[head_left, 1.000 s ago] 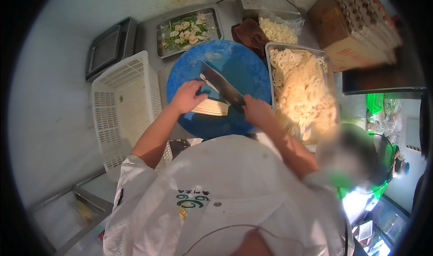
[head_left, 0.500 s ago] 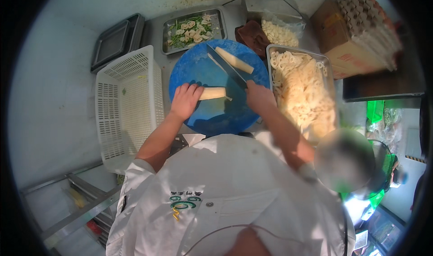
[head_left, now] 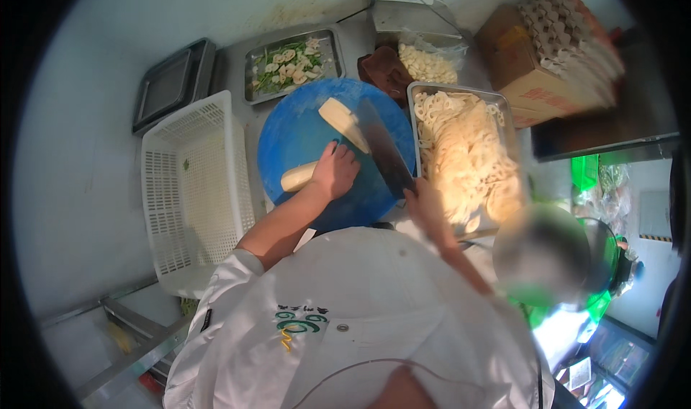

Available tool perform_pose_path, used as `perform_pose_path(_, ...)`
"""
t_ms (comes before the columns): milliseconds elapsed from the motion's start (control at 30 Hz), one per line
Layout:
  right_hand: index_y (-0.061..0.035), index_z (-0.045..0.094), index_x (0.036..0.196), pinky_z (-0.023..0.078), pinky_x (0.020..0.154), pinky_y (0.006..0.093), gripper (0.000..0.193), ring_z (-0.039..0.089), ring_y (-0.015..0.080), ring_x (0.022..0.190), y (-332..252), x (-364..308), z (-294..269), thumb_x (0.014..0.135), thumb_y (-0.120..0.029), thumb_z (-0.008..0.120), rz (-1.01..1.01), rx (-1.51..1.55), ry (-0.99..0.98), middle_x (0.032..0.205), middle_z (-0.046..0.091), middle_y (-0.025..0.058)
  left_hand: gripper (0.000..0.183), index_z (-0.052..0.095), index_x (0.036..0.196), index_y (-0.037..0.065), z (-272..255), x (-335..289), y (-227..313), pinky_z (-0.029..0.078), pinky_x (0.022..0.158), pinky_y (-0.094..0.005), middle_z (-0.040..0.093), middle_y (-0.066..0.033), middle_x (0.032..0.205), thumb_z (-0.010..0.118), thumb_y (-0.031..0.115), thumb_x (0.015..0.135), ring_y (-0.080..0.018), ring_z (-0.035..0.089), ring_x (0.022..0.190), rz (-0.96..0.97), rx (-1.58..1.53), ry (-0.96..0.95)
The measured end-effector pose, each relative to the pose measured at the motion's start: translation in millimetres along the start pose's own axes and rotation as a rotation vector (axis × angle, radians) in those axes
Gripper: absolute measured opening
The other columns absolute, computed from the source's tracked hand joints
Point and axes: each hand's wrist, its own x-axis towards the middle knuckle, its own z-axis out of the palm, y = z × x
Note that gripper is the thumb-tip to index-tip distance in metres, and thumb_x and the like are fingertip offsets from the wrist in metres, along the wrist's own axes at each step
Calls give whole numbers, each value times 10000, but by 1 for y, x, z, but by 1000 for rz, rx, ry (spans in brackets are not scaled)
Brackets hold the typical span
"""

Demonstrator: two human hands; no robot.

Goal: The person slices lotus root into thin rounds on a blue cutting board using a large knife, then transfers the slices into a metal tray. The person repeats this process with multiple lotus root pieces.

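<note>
A round blue cutting board (head_left: 288,124) lies before me with two peeled pale lotus root pieces on it. One lotus root piece (head_left: 342,123) lies slanted on the far part. The other root piece (head_left: 298,176) is at the near left, its right end hidden behind my left hand (head_left: 337,171). This hand hovers over the middle of the board, between the pieces, its fingers loosely bent and apart. My right hand (head_left: 425,200) is closed around the handle of a wide-bladed cleaver (head_left: 386,150). The blade, somewhat blurred, stands beside the far piece's right side.
Left of the board stands a white slotted basket (head_left: 234,157). Behind it are stacked dark trays (head_left: 169,85). A metal tray (head_left: 248,85) holds sliced lotus root and greens. Another tray (head_left: 512,121) on the right is heaped with root slices. A cardboard box (head_left: 529,78) bears egg cartons (head_left: 565,27).
My left hand has left the near piece and moved right. That piece now sits further left and lower. The cleaver has swung down and right, and the far piece has shifted left.
</note>
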Motion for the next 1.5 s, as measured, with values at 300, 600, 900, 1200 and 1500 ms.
perform_pose_path(300, 30, 600, 1195, 452, 485, 298, 313, 550, 119, 498, -11, -35, -39, 960, -175, 620, 310, 667, -17, 665, 606, 60, 48, 683, 821, 85, -15, 35, -10, 497, 817, -426, 691, -73, 959, 652, 67, 789, -253, 641, 850, -508, -664, -151)
perform_pose_path(600, 36, 599, 1131, 419, 467, 276, 248, 530, 106, 489, -36, -44, -51, 956, -138, 615, 315, 756, -84, 632, 570, 27, 219, 609, 1172, 91, -41, 65, 2, 538, 779, -301, 695, -41, 994, 622, 175, 970, -167, 667, 842, -1039, -2311, 85)
perform_pose_path(900, 19, 601, 1063, 418, 462, 270, 205, 522, 102, 486, -47, -33, -44, 951, -149, 638, 264, 710, -144, 623, 554, 21, 122, 627, 1010, 101, -67, 55, -3, 492, 722, -268, 683, -13, 918, 617, 222, 1014, -106, 610, 746, -954, -2011, 145)
perform_pose_path(1200, 13, 600, 1054, 424, 465, 265, 176, 529, 96, 498, -42, -32, -36, 961, -135, 621, 296, 754, -88, 656, 573, 19, 140, 646, 905, 47, -71, 73, -151, 399, 461, -246, 609, -10, 723, 618, 155, 990, -104, 502, 525, -989, -1615, 471)
perform_pose_path(1500, -7, 611, 1067, 447, 493, 296, 203, 568, 123, 524, -53, -30, -36, 956, -175, 627, 359, 579, -112, 678, 609, 53, 551, 579, 1361, 43, -67, 47, -252, 481, 1024, -451, 613, -225, 1360, 675, 328, 900, -363, 600, 1227, -846, -218, 24)
